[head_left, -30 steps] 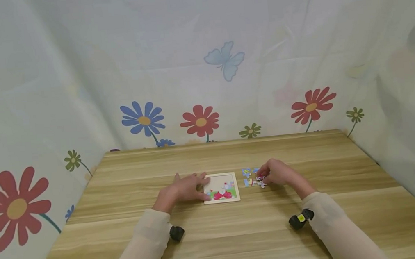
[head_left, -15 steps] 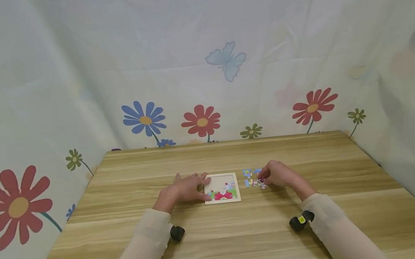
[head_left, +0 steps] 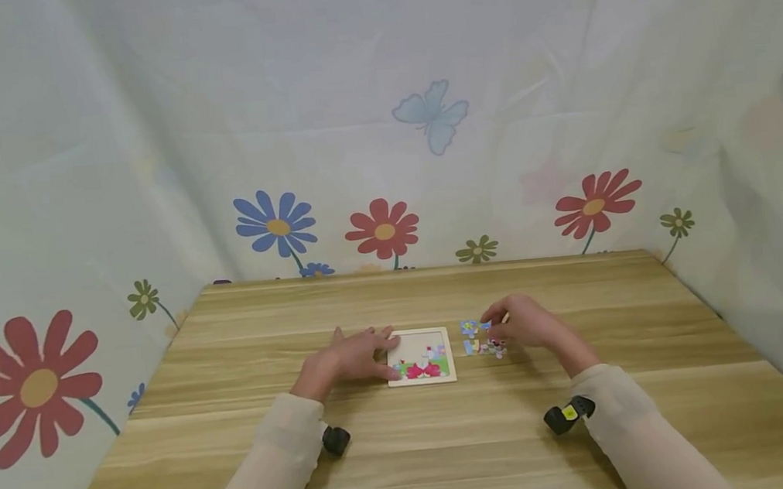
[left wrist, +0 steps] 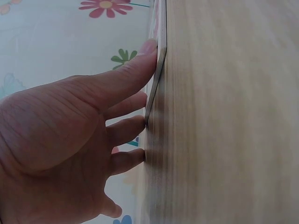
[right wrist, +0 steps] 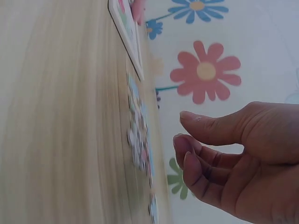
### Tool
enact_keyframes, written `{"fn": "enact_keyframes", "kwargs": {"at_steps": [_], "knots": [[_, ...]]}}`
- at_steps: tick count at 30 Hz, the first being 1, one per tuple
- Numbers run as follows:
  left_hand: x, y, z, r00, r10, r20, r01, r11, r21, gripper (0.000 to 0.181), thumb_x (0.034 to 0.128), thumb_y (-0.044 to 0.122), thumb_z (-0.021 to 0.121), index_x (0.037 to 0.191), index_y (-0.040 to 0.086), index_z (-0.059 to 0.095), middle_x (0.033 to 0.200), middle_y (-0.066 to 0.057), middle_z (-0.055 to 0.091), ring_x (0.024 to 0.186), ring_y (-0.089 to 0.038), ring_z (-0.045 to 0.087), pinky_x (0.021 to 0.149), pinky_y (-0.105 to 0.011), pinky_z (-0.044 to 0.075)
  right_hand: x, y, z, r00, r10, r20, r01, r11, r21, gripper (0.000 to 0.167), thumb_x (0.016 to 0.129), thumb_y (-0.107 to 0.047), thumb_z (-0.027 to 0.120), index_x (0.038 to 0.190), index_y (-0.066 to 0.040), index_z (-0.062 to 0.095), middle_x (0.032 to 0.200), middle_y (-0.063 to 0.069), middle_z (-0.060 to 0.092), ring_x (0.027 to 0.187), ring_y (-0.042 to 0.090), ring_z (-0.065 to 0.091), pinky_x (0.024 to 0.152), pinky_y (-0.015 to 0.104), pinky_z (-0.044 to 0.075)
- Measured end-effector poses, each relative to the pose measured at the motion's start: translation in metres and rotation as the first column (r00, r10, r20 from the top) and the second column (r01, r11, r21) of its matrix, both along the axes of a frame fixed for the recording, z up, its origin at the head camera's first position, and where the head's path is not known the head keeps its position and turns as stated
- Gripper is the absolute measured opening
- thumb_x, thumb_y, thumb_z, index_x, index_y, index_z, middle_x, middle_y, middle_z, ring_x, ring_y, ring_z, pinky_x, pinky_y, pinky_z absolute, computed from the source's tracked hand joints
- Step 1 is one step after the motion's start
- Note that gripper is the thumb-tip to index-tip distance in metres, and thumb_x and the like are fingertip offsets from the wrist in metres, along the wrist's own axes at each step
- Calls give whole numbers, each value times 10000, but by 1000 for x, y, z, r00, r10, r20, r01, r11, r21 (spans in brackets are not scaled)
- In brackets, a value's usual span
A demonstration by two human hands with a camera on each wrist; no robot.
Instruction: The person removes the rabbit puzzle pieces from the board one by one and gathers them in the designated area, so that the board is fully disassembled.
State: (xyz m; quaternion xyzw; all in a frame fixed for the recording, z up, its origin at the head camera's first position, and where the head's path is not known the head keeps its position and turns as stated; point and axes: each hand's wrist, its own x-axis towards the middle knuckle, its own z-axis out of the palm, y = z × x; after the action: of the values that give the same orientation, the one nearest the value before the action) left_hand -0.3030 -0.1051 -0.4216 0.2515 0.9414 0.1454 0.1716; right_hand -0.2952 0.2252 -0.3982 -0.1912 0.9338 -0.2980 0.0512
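Observation:
A square puzzle board with a pale frame lies flat on the table; colourful pieces fill its lower part and right side. My left hand rests at the board's left edge, its thumb on the rim and its fingers spread, as the left wrist view shows too. To the right of the board lie several loose jigsaw pieces, blue, pink and white, set close together. Over these pieces hovers my right hand. In the right wrist view its fingers are loosely bent, with nothing visible between them and the thumb. It partly hides the pieces in the head view.
The wood-grain table stretches out around both arms. A white curtain printed with flowers and butterflies hangs behind it and at both sides. Each wrist carries a black camera.
My right hand has risen off the lower right loose piece, uncovering more of it. The left hand has stayed on the board's edge. The head view has shifted slightly.

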Motion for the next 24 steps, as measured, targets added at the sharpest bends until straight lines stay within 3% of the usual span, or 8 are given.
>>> {"fn": "enact_keyframes", "kwargs": {"at_steps": [6,13,17,24], "knots": [[0,0,-1,1000,-6,-6,6,1000,-5,775,869,536,712,1531,252,427,1627,35,279,1509,-272,201,1126,-705,-27,0,-29,1,999,43,26,-42,999,-33,220,905,1,697,1114,68,704,896,66,681,766,151,617,669,307,524],[0,1,0,1000,-7,-9,7,1000,-13,762,873,543,705,1526,255,439,1626,34,284,1506,-279,211,1123,-711,-24,-2,-70,-6,993,110,35,-111,994,23,218,883,-24,744,1095,26,729,936,64,694,860,188,607,788,348,534],[0,2,1,1000,-9,-10,9,1000,-17,754,877,543,700,1525,254,443,1625,33,287,1503,-284,220,1119,-718,-19,-3,-84,-11,994,90,67,-94,995,47,231,854,-38,784,1076,7,734,940,70,685,849,173,591,809,349,527],[0,2,1,1000,-8,-11,7,1000,-16,757,874,540,705,1524,253,443,1624,30,291,1502,-285,224,1117,-722,-17,-5,-92,-17,996,76,52,-82,989,120,232,831,-51,807,1047,-5,737,930,64,673,854,165,592,822,350,527]]}}
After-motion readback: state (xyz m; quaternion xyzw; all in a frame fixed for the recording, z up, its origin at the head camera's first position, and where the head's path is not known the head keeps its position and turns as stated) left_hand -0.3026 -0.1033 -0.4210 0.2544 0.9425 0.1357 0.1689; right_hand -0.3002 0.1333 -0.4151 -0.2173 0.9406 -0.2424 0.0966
